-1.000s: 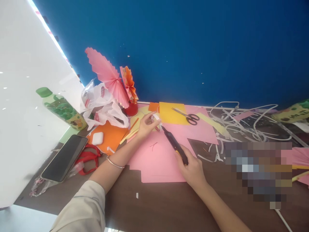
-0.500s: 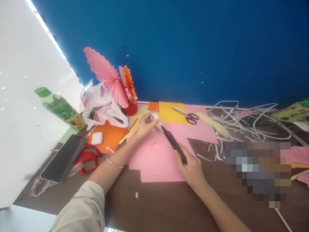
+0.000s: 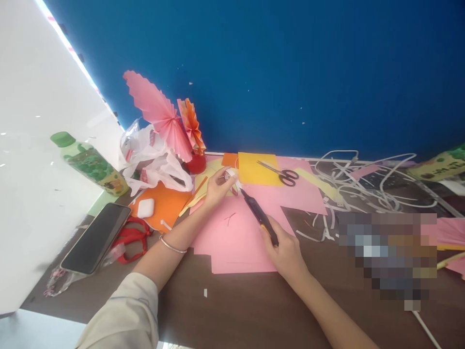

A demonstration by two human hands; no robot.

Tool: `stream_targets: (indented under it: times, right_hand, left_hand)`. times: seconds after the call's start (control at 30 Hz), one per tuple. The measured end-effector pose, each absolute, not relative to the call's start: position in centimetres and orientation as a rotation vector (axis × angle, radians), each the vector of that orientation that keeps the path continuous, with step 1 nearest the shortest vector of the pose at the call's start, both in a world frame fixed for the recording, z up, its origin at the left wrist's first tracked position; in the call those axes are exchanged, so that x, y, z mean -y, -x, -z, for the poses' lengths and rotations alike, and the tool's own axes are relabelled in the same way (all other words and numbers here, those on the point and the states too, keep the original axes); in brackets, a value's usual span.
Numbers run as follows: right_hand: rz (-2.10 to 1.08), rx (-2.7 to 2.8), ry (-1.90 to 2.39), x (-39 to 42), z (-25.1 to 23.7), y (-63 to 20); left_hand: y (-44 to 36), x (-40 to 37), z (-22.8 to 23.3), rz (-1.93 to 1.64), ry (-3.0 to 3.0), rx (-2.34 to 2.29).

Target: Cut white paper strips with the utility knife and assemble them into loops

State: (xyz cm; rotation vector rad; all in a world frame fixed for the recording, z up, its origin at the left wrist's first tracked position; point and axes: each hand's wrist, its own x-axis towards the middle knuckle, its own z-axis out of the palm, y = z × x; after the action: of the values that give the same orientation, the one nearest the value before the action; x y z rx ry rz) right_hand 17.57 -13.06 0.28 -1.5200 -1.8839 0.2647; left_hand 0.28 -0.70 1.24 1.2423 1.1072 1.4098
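Note:
My left hand (image 3: 217,188) is closed in a pinch on a small white ring-shaped roll (image 3: 231,174), which looks like tape. Fingers partly cover it. In my right hand (image 3: 282,242) is a black utility knife (image 3: 256,208) with a yellow-orange part near the grip. Its tip points up and left at the roll's lower edge; whether it touches cannot be made out. Both hands are over pink paper sheets (image 3: 247,242). Behind them lies a yellow sheet (image 3: 250,169), with open scissors (image 3: 281,173) resting across its right side.
At the left stand a green-capped bottle (image 3: 90,165), a white plastic bag (image 3: 160,174) and folded pink paper fans (image 3: 160,114). A phone (image 3: 96,237) and a white earbud case (image 3: 146,208) lie nearer. Tangled white cables (image 3: 385,182) spread to the right, below a blue wall (image 3: 290,72).
The utility knife and my right hand have shifted very slightly left. My left hand still holds the roll, and the surrounding things stay as they were.

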Motion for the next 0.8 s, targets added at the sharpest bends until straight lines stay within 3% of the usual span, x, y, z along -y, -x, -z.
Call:
stream_targets:
  times: [0.3,0.5,0.8]
  right_hand:
    - [-0.149,1.669,1.510,13.3,-0.2,-17.8]
    - [-0.532,1.369,1.450,13.0,-1.6,-17.6]
    - [-0.769,1.163,1.393,12.6,-3.1,-18.2]
  left_hand:
    - [-0.4,0.9,-1.4,-1.422,-1.229,-1.150]
    - [-1.2,1.7,-1.1,-1.390,-1.291,-0.985]
    - [-4.2,6.6,-2.6,-1.118,-1.520,-0.759]
